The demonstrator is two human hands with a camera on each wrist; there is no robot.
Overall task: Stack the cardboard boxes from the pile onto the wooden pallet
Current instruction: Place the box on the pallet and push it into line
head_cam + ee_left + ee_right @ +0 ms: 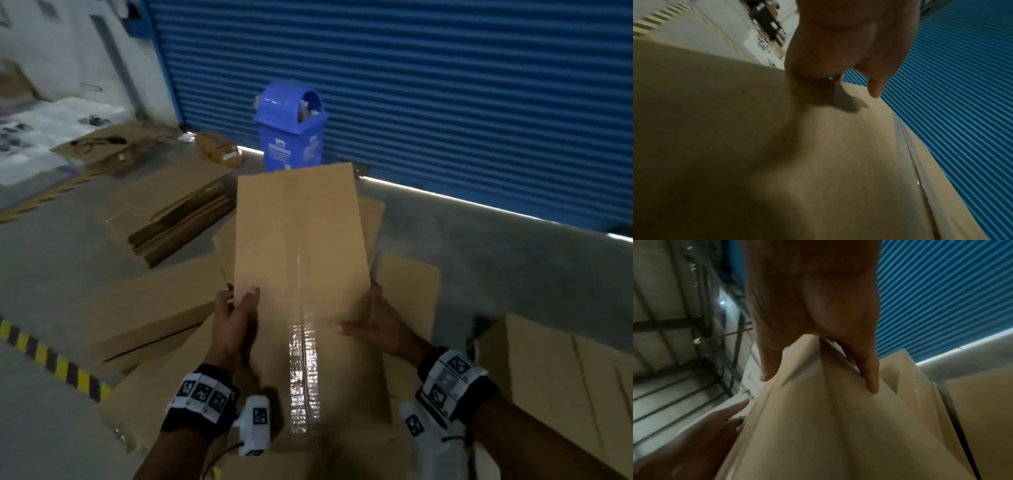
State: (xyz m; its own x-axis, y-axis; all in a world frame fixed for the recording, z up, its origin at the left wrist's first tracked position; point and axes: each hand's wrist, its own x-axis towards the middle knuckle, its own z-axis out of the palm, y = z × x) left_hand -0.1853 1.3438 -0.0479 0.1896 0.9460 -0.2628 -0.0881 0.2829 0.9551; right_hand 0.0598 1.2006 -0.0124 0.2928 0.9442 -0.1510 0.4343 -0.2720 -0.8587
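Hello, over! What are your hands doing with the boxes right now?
Left hand and right hand grip one flat box by its sides. Held above the pile. Pallet not in view. Blue bin stands ahead.

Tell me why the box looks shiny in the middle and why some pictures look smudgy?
Head view: light glares off the clear tape running down the flattened cardboard box. Left wrist view: the left hand casts a dark shadow on the cardboard, which is blurred. Right wrist view: the right hand and box are smeared.
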